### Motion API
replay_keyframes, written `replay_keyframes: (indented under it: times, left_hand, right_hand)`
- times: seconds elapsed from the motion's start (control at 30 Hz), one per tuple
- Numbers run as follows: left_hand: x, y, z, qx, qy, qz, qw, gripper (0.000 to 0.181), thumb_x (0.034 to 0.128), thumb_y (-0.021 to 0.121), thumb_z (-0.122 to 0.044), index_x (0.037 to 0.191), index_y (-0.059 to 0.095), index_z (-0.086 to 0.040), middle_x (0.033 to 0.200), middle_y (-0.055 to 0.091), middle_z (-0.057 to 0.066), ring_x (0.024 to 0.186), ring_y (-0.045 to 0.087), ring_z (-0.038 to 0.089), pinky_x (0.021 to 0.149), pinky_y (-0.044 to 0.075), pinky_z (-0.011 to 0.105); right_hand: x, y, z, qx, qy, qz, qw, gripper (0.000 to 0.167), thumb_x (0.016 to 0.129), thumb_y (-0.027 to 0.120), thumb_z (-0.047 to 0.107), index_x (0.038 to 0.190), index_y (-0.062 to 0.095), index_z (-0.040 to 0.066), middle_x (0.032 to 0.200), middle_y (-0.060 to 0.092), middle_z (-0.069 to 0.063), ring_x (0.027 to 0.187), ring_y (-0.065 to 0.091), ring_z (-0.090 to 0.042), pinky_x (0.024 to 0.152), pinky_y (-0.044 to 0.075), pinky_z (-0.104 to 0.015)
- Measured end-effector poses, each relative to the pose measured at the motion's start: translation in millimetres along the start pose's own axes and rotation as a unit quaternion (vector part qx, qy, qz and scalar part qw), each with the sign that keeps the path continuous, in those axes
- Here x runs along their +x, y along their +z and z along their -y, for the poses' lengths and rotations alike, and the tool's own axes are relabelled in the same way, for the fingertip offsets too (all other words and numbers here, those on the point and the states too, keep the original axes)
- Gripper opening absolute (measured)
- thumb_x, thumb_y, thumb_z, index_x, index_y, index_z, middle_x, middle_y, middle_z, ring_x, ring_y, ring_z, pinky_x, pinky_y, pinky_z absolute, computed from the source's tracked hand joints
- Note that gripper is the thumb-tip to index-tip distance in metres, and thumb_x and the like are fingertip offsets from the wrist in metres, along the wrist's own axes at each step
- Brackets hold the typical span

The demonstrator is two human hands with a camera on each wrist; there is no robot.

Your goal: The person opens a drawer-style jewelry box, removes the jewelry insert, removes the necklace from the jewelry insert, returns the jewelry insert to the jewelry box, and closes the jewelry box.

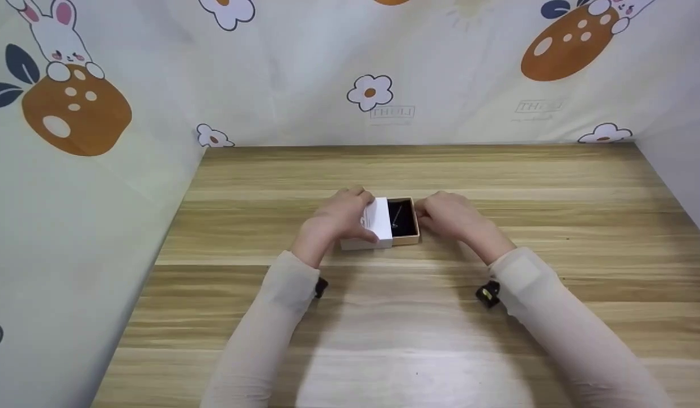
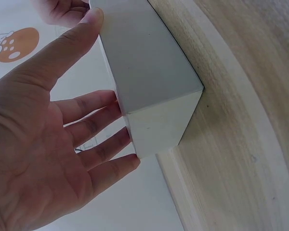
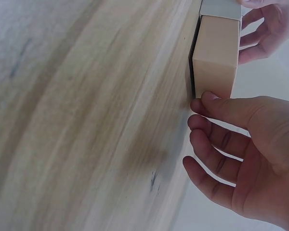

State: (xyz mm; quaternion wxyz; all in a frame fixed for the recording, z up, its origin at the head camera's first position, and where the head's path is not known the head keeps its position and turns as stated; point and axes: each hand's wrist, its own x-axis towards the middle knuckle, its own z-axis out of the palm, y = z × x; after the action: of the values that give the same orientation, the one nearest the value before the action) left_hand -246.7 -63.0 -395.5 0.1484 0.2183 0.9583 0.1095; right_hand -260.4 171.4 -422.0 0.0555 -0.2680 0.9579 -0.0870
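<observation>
A small jewelry box with a white sleeve point(image 1: 380, 214) lies on the table, its tan inner tray point(image 1: 406, 241) partly out on the right. Inside the tray, a thin silvery necklace point(image 1: 398, 217) shows against black lining point(image 1: 407, 221). My left hand point(image 1: 341, 215) holds the sleeve from the left, thumb near the front edge and fingers toward the back. The left wrist view shows those fingertips point(image 2: 121, 108) against the sleeve's edge. At the tray's outer end is my right hand point(image 1: 449, 215). Its thumb point(image 3: 226, 108) touches that end, the other fingers loosely bent beside it.
The wood-grain table point(image 1: 418, 328) extends around the box on all sides. A pale printed cloth point(image 1: 304, 73) hangs behind the table and along its sides. Dark wrist devices point(image 1: 488, 294) show beneath both sleeves.
</observation>
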Motion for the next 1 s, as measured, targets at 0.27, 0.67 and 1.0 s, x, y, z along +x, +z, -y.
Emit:
replay_keyframes:
  times: [0.27, 0.67, 1.0]
  left_hand:
    - [0.1, -1.0, 0.2, 0.001, -0.003, 0.003, 1.0000, 0.086, 0.0750, 0.085, -0.045, 0.144, 0.048, -0.009, 0.142, 0.052, 0.010, 0.129, 0.050, 0.032, 0.110, 0.044, 0.044]
    - [0.3, -0.5, -0.6, 0.003, -0.005, 0.002, 1.0000, 0.086, 0.0748, 0.085, -0.044, 0.144, 0.048, -0.009, 0.142, 0.051, 0.009, 0.130, 0.049, 0.031, 0.111, 0.044, 0.044]
    - [-0.3, -0.3, 0.6, 0.008, 0.002, -0.004, 1.0000, 0.084, 0.0756, 0.085, -0.044, 0.142, 0.050, -0.007, 0.138, 0.053, 0.010, 0.127, 0.051, 0.032, 0.109, 0.046, 0.044]
  right_hand:
    - [-0.4, -0.6, -1.3, 0.002, -0.004, -0.002, 1.0000, 0.019, 0.090, 0.062, 0.011, 0.071, 0.061, 0.016, 0.072, 0.062, -0.004, 0.068, 0.054, -0.023, 0.062, 0.048, -0.042]
    - [-2.4, -1.1, -2.9, 0.009, -0.004, -0.006, 0.9999, 0.021, 0.092, 0.063, 0.015, 0.071, 0.061, 0.015, 0.073, 0.064, -0.005, 0.070, 0.057, -0.025, 0.067, 0.051, -0.045]
    - [-3.2, -1.8, -5.8, -0.003, -0.004, -0.004, 1.0000, 0.020, 0.087, 0.062, 0.008, 0.069, 0.056, 0.014, 0.072, 0.061, -0.007, 0.070, 0.055, -0.026, 0.066, 0.050, -0.047]
